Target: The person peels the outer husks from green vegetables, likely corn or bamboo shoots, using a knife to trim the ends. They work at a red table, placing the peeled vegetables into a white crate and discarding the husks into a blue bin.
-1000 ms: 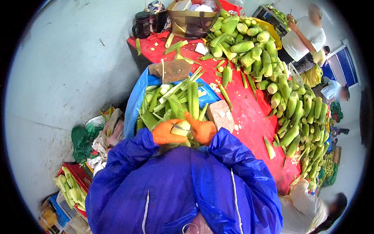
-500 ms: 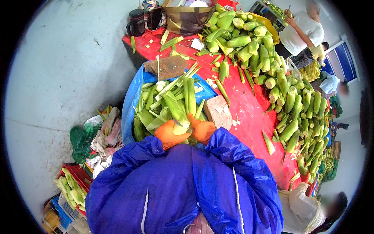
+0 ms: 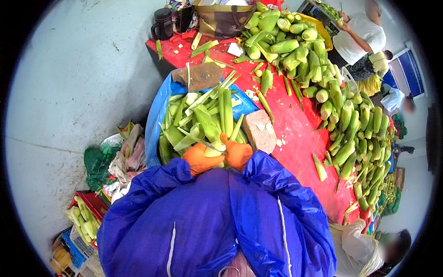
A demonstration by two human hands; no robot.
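An ear of corn in green husk [image 3: 208, 123] points away from me, its pale cut end [image 3: 214, 148] toward my body. My left hand [image 3: 201, 157], in an orange glove, is wrapped round that end. Closed against the other side of it is my right hand [image 3: 238, 153], also gloved in orange, thumb raised along the corn. Whatever lies inside the right fingers is hidden. Beneath and beyond both hands, loose green husks [image 3: 174, 136] fill a blue plastic sheet or bag [image 3: 154, 121].
A brick [image 3: 260, 131] and a brown block [image 3: 198, 76] weigh down the blue plastic's edges. Unpeeled corn [image 3: 344, 115] lies heaped along the right of the red table [image 3: 295, 138]. A dark mug [image 3: 162, 24] and a bag [image 3: 224, 21] stand at the back. Other people work to the right.
Both hands stay at the corn's cut end. The left hand has turned slightly, and the corn's pale end shows a little higher between the hands.
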